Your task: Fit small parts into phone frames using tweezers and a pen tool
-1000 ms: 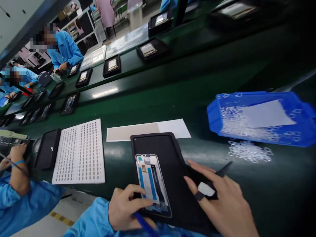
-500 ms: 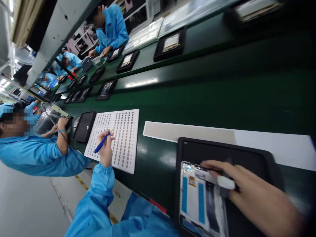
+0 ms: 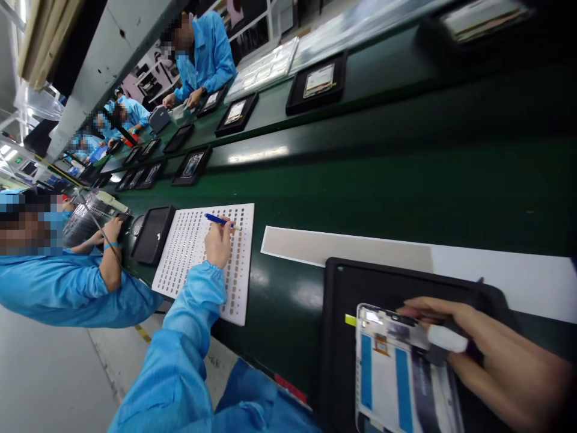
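My left hand [image 3: 219,243] is closed around a slim blue pen-like tool [image 3: 215,218] with a pale yellowish tip. It is over the white sheet [image 3: 198,225], which carries rows of small dark and tan pieces; I cannot tell whether the tip touches one. My right hand [image 3: 500,352], blurred, is closed at the top right edge of an opened phone [image 3: 383,373] with two blue strips. A grey-and-white object [image 3: 446,338] shows between its thumb and fingers. The phone lies over a black tray [image 3: 338,355], and a yellow tab [image 3: 350,320] sticks out at its left edge.
A long white-and-beige strip [image 3: 351,249] lies behind the tray on the green bench [image 3: 288,300]. Another black tray [image 3: 153,234] adjoins the sheet. A co-worker's arm [image 3: 112,255] is close on the left. Several trays with phones line the belt and far ledge.
My left hand and the blue tool have moved right and farther up the sheet. The right hand and phone have shifted right in the tray, and the yellow tab now shows.
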A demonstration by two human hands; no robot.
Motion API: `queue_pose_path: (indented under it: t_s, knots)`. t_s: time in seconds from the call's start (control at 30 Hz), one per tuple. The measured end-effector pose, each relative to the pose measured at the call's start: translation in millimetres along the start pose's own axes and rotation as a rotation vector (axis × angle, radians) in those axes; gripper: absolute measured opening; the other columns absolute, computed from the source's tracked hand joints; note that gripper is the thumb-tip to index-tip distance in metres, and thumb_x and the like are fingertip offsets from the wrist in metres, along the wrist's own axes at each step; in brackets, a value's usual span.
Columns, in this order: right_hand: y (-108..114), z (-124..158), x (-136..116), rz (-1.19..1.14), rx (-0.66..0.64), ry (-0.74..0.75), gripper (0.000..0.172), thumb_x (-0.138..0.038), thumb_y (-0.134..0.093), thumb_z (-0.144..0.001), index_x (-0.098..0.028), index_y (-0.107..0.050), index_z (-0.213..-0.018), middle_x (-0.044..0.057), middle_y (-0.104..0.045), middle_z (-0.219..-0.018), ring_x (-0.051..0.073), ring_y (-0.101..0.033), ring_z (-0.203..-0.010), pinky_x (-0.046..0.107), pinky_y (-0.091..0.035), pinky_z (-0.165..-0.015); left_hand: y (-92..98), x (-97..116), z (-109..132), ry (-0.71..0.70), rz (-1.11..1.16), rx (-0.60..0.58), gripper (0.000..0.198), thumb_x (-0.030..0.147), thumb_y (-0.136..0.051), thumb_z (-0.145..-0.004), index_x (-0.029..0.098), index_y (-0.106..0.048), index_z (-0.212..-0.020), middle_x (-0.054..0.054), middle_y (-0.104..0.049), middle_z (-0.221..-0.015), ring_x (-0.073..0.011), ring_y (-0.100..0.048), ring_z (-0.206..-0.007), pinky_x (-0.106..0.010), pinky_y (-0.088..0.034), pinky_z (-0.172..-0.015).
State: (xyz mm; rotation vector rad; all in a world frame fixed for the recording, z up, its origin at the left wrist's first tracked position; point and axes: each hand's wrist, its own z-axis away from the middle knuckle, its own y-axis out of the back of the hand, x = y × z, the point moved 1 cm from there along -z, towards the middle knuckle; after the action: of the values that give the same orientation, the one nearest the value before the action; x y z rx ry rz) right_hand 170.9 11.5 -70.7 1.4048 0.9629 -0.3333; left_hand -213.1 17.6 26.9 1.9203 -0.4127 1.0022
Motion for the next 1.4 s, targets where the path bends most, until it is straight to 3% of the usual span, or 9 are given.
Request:
queue_pose_path:
  t_s: [0.1, 0.23, 0.5, 0.63, 0.83, 1.0, 1.1, 1.2, 1.4]
  knots:
    - [0, 2, -2, -0.042, -0.074, -0.002, 0.036, -0.020, -0.046, -0.073, -0.029, -0.060, -0.105, 0.010, -0.069, -0.104, 0.027, -0.066, -0.095, 0.039, -0.050, -0.076, -6.9, -4, -5, 0.002, -0.093, -0.003, 0.012, 0.027, -0.049, -0.097, 0.020, -0.052, -0.106, -0.007, -0.072, -0.099, -0.0178, -0.070, -0.081, -0.028, -0.052, -0.073]
    - [1, 4, -9, -0.024, -0.072, -0.043, 0.037, -0.020, -0.046, -0.073, -0.028, -0.061, -0.106, 0.010, -0.068, -0.104, 0.027, -0.067, -0.095, 0.038, -0.050, -0.072, -10.1, -9, -3, -0.037, -0.144, 0.001, 0.014, 0.027, -0.054, -0.094, 0.019, -0.055, -0.106, -0.008, -0.072, -0.099, -0.0194, -0.070, -0.086, -0.030, -0.051, -0.079]
    - [13, -1, -35, 0.008, -0.039, 0.000, 0.037, -0.025, -0.043, -0.073, -0.028, -0.062, -0.105, 0.004, -0.069, -0.091, 0.025, -0.068, -0.078, 0.033, -0.052, -0.056, -10.0, -13, -4, -0.001, 0.185, 0.188, 0.029, 0.045, -0.056, -0.091, 0.018, -0.050, -0.100, -0.010, -0.071, -0.098, -0.0178, -0.072, -0.080, -0.024, -0.053, -0.065]
    - [31, -9, -63, -0.118, -0.011, -0.056, 0.026, -0.037, -0.048, -0.078, -0.025, -0.064, -0.096, 0.005, -0.071, -0.090, 0.026, -0.069, -0.076, 0.036, -0.055, -0.060, -11.0, 16, 5, 0.062, 0.392, 0.210, 0.041, 0.052, -0.064, -0.082, 0.018, -0.048, -0.096, -0.006, -0.070, -0.082, -0.0183, -0.072, -0.070, -0.021, -0.051, -0.051]
    - [50, -15, -111, -0.566, 0.097, -0.136, 0.025, -0.047, -0.062, -0.080, -0.023, -0.059, -0.089, 0.006, -0.071, -0.085, 0.023, -0.069, -0.076, 0.032, -0.057, -0.067, -42.1, 90, 61, 0.113, 0.607, -0.088, 0.038, 0.048, -0.069, -0.080, 0.018, -0.051, -0.093, -0.001, -0.069, -0.069, -0.0155, -0.070, -0.058, -0.019, -0.052, -0.046]
    - [46, -17, -129, -0.842, 0.063, -0.153, 0.024, -0.038, -0.067, -0.080, -0.022, -0.052, -0.092, 0.005, -0.071, -0.085, 0.020, -0.069, -0.079, 0.031, -0.057, -0.071, -60.8, 123, 100, -0.165, 0.473, -0.221, 0.022, 0.036, -0.069, -0.084, 0.016, -0.060, -0.087, -0.006, -0.073, -0.079, -0.0188, -0.073, -0.071, -0.024, -0.059, -0.060]
    - [43, -15, -127, -0.920, 0.126, -0.178, 0.027, -0.038, -0.068, -0.079, -0.022, -0.051, -0.093, 0.003, -0.069, -0.081, 0.019, -0.068, -0.076, 0.030, -0.057, -0.071, -65.0, 128, 106, -0.393, 0.413, -0.228, 0.011, 0.027, -0.068, -0.086, 0.017, -0.064, -0.087, -0.006, -0.074, -0.083, -0.0188, -0.073, -0.078, -0.028, -0.060, -0.072]
    - [42, -13, -124, -0.946, 0.169, -0.199, 0.028, -0.038, -0.069, -0.078, -0.022, -0.051, -0.093, 0.002, -0.067, -0.079, 0.018, -0.067, -0.075, 0.030, -0.056, -0.071, -67.1, 132, 106, -0.560, 0.400, -0.223, 0.007, 0.021, -0.068, -0.086, 0.018, -0.064, -0.090, -0.005, -0.074, -0.085, -0.0179, -0.073, -0.078, -0.029, -0.060, -0.074]
    - [47, -15, -126, -0.917, 0.210, -0.214, 0.024, -0.035, -0.064, -0.078, -0.022, -0.051, -0.091, 0.002, -0.065, -0.076, 0.016, -0.063, -0.070, 0.029, -0.054, -0.069, -68.6, 138, 108, -0.686, 0.358, -0.267, 0.009, 0.016, -0.069, -0.084, 0.019, -0.063, -0.091, -0.005, -0.075, -0.086, -0.0173, -0.073, -0.080, -0.026, -0.060, -0.073]
